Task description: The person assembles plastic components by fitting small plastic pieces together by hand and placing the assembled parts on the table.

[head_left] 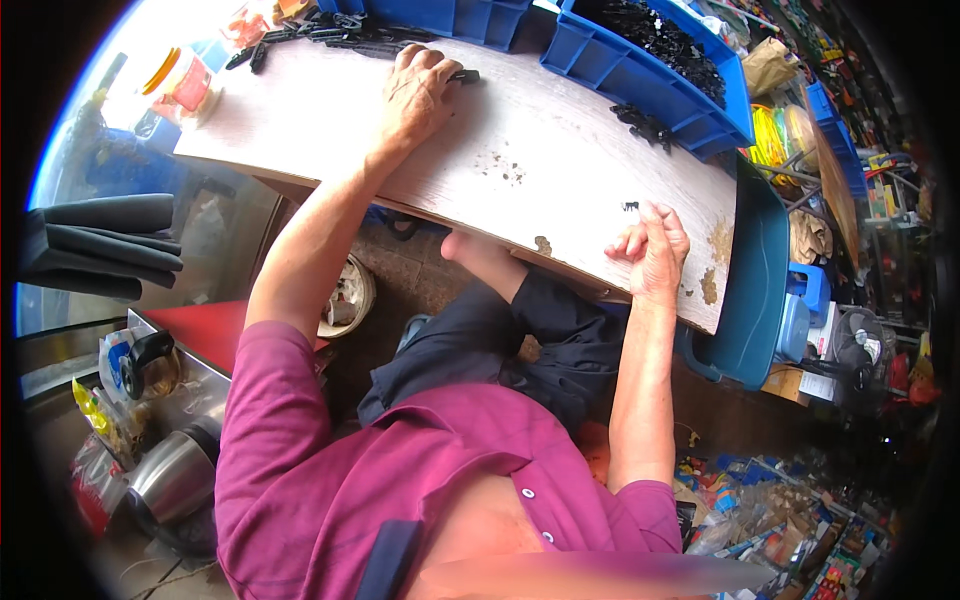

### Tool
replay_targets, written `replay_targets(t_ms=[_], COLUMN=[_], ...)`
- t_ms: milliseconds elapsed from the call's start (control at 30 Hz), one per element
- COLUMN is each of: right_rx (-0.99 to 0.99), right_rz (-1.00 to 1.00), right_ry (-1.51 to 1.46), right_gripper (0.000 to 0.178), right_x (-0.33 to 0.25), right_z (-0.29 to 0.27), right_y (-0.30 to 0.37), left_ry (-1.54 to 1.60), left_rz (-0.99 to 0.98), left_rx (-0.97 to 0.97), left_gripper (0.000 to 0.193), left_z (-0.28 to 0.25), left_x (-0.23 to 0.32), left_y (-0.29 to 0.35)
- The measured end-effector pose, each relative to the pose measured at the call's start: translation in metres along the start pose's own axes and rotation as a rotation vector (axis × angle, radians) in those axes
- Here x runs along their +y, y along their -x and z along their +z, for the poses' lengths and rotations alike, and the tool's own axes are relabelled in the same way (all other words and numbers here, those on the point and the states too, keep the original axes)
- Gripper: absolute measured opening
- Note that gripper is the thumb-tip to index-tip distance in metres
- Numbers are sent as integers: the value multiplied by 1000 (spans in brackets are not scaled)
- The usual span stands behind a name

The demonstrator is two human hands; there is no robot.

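Note:
My left hand [418, 98] is at the far side of the white tabletop [400, 195], fingers bent down and closed on a short black plastic piece [465, 76] whose end sticks out to the right. Just left of it lies a row of slim black plastic parts [340, 30]. Above the table's near right part is my right hand [655, 250], its fingers curled together. A tiny black toothed piece [630, 206] shows just beyond those fingers; whether they touch it cannot be told. What the curled fingers enclose is hidden.
A blue crate [640, 75] full of small black parts stands at the back right, with a loose black pile [643, 127] before it. Another blue crate [450, 20] is beside it. An orange-lidded jar [180, 85] stands far left. A teal bin [750, 300] adjoins the right edge.

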State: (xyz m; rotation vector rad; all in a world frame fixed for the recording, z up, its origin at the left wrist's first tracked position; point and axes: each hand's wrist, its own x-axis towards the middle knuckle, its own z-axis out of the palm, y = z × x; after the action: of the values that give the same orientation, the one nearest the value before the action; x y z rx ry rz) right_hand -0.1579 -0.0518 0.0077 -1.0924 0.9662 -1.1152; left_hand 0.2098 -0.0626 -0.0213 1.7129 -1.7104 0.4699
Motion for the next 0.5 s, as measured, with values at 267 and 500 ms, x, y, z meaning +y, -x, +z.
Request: replay_targets(t_ms=[267, 500], right_rx=[40, 69], right_rz=[12, 14], right_ry=[-22, -123], right_gripper=[12, 11], right_x=[-1, -4], right_z=[4, 11], right_y=[1, 0], left_ry=[874, 1304], left_rz=[-518, -735], left_rx=[-102, -52], left_gripper=[27, 26], left_z=[-26, -21], left_x=[67, 101], left_y=[25, 45])
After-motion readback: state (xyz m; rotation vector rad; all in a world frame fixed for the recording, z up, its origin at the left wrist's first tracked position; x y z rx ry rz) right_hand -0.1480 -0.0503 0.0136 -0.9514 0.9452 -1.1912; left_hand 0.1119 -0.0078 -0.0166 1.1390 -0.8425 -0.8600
